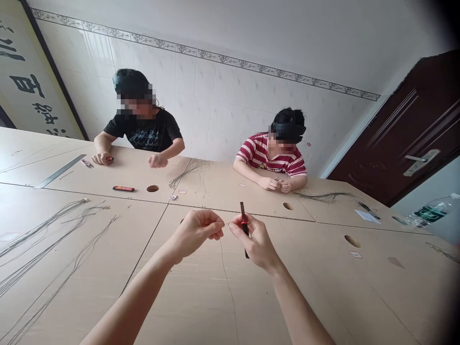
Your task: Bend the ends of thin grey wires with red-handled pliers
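Observation:
My left hand [203, 230] is closed in a pinch on a thin dark cord [227, 278], which trails down across the table toward me. In my right hand [257, 242] is a slim black tool with a red band [242, 211], held upright against the palm; its exact kind is unclear. The right thumb and forefinger are pinched together close to the left fingertips. Between the two pinches shows a tiny bright piece [227, 224], too small to name.
Bundles of dark cords [72, 206] lie at left, with more by two people across the table. A red-and-black box [123, 189], a steel ruler [61, 170], a plastic bottle [433, 211] and a pen [368, 209] lie about. Round holes [352, 241] pierce the tabletop [309, 287].

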`<state>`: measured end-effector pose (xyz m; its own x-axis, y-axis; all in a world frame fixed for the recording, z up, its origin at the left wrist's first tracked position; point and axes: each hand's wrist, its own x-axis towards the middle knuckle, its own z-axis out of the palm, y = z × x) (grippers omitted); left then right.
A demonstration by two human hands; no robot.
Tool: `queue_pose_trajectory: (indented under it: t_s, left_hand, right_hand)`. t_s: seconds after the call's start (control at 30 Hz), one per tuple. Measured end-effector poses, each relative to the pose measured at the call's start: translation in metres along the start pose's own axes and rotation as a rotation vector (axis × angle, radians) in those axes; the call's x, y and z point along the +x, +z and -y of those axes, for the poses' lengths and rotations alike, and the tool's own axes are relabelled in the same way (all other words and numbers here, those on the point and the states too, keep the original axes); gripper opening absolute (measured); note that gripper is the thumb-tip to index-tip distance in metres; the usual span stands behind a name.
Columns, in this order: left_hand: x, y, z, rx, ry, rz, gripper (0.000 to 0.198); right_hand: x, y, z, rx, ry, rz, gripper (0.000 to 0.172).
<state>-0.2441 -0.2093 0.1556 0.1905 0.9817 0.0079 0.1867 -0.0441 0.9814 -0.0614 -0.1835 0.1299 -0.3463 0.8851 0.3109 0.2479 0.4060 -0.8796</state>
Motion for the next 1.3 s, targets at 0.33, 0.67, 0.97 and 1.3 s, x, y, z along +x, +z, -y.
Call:
queue_pose_trajectory:
  t_s: [0.33,0.67,0.97,1.3]
  left_hand:
    - [-0.001,-0.009,0.003,-0.013,0.015,0.019,0.019]
    - [-0.002,-0.006,0.001,-0.006,0.027,0.041,0.019]
    - [-0.001,-0.004,0.005,0.022,0.038,0.021,0.020]
    - [-0.004,-0.012,0.003,0.088,-0.044,0.060,0.024]
  right_hand:
    - [0.004,0.009,0.004,-0.026,-0.047,0.056,0.020]
    - [0.000,0.010,0.006,0.039,-0.021,0.049,0.023]
    - [-0.002,0.015,0.000,0.219,0.023,0.036,0.025]
    - [-0.001,0.018,-0.004,0.211,0.056,0.044,0.025]
